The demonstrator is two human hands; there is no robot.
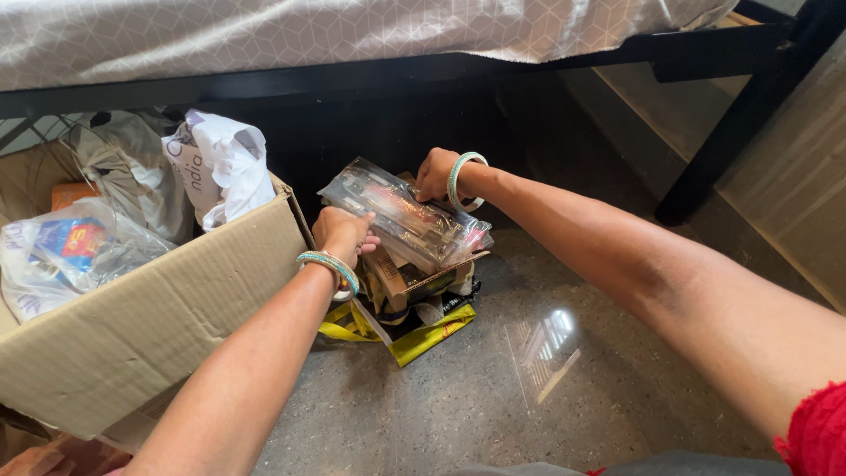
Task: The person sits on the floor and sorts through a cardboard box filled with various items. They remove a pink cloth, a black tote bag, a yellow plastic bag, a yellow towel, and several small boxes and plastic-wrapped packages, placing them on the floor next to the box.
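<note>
Two hands grip one clear packet (407,214): I see my left hand (344,232) closed on its near edge, right hand (437,174) on the far end. It tops a small box (414,278) beside a big carton (159,317), under the bed (264,35).

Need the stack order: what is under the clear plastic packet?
Under the clear plastic packet: a small cardboard box, then yellow packaging. The box's contents are covered.

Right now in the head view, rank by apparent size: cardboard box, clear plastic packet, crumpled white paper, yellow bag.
1. cardboard box, nearest the camera
2. clear plastic packet, gripped by left hand and right hand
3. crumpled white paper; yellow bag, mostly hidden, so unsure
</note>
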